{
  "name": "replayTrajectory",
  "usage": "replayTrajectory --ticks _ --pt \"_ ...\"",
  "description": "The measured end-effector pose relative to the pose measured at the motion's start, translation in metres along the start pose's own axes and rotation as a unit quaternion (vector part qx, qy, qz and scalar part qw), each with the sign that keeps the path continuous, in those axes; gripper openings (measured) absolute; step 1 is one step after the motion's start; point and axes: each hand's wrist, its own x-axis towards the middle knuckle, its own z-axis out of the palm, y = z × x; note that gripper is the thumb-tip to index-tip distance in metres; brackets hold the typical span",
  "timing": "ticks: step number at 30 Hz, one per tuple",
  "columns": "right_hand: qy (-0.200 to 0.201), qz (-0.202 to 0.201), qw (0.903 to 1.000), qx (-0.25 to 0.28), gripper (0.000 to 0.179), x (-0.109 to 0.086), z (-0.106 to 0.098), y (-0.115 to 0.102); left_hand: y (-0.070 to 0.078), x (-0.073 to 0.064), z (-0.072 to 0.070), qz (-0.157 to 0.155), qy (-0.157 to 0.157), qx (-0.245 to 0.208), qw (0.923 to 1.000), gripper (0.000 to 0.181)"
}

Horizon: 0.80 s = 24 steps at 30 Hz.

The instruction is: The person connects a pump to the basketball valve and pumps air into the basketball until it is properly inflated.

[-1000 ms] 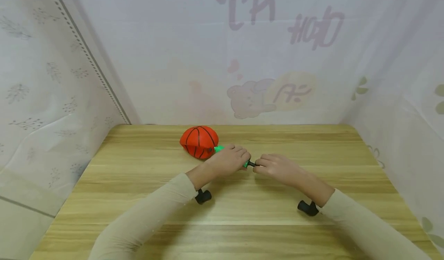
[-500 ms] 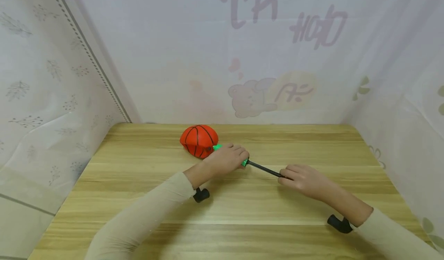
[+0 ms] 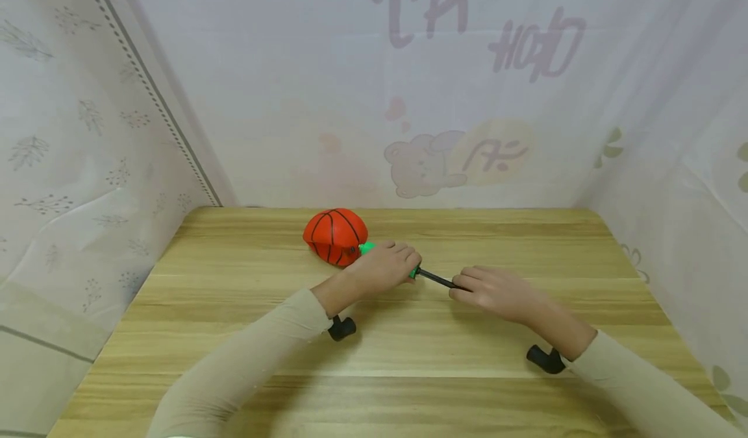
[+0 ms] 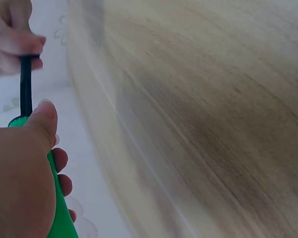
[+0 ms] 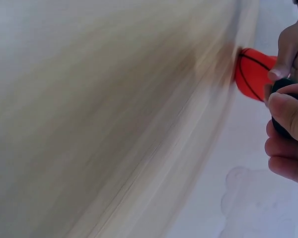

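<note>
A partly deflated red toy basketball [image 3: 335, 233] with black lines lies toward the back of the table, its side dented. The green ball pump [image 3: 366, 248] has its narrow end right at the ball. My left hand [image 3: 381, 267] grips the pump's barrel [image 4: 63, 220], fingers wrapped round it. From the barrel's other end a black plunger rod [image 3: 435, 278] stretches to my right hand [image 3: 493, 293]. That hand holds the black handle [image 5: 279, 116] between thumb and fingers, as the right wrist view shows. Most of the barrel is hidden under my left hand.
All of this is over a wood-grain table [image 3: 374, 392]. Pale printed cloth [image 3: 292, 100] hangs behind it and along both sides. A black camera mount [image 3: 341, 328] sits under the left wrist, another mount [image 3: 546, 359] under the right.
My right hand first drew the plunger out to the right, baring a long stretch of rod, then came partway back in. My left hand and the ball have hardly moved.
</note>
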Motion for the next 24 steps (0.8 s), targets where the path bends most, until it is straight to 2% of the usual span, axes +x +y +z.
replayTrajectory --ticks 4,6,9,12,16,17,19,21,24 --pt "-0.012 0.002 0.9999 0.002 0.053 0.015 0.009 0.002 0.001 0.0 0.002 0.006 0.009 0.016 0.9998 0.036" --pt "-0.018 0.006 0.9998 -0.003 0.047 0.022 0.013 0.004 0.002 0.001 0.003 0.007 0.016 0.021 0.9996 0.036" --pt "-0.024 0.009 0.9996 -0.009 0.029 0.031 0.017 0.006 0.002 0.0 0.003 0.006 0.021 0.015 0.9997 0.037" --pt "-0.019 0.008 0.9997 -0.011 0.008 0.034 0.019 0.007 0.001 0.001 0.004 -0.003 0.015 -0.021 0.9997 0.034" --pt "-0.01 0.006 0.9999 -0.009 0.022 0.026 0.017 0.008 -0.001 0.002 0.005 -0.019 0.015 -0.069 0.9973 0.03" --pt "-0.007 0.005 0.9999 -0.006 0.021 0.023 0.015 0.007 -0.002 0.002 0.005 -0.022 0.016 -0.073 0.997 0.029" --pt "0.0 0.005 1.0 -0.006 0.006 0.014 0.01 0.005 -0.003 0.001 0.005 -0.024 0.017 -0.072 0.997 0.03" --pt "0.015 0.002 0.9999 -0.004 0.015 0.006 0.005 0.003 -0.003 -0.001 0.004 -0.024 0.013 -0.068 0.9973 0.031" --pt "0.035 -0.002 0.9994 -0.004 0.04 -0.007 -0.003 -0.003 -0.003 -0.003 0.002 -0.014 0.015 -0.059 0.998 0.033"
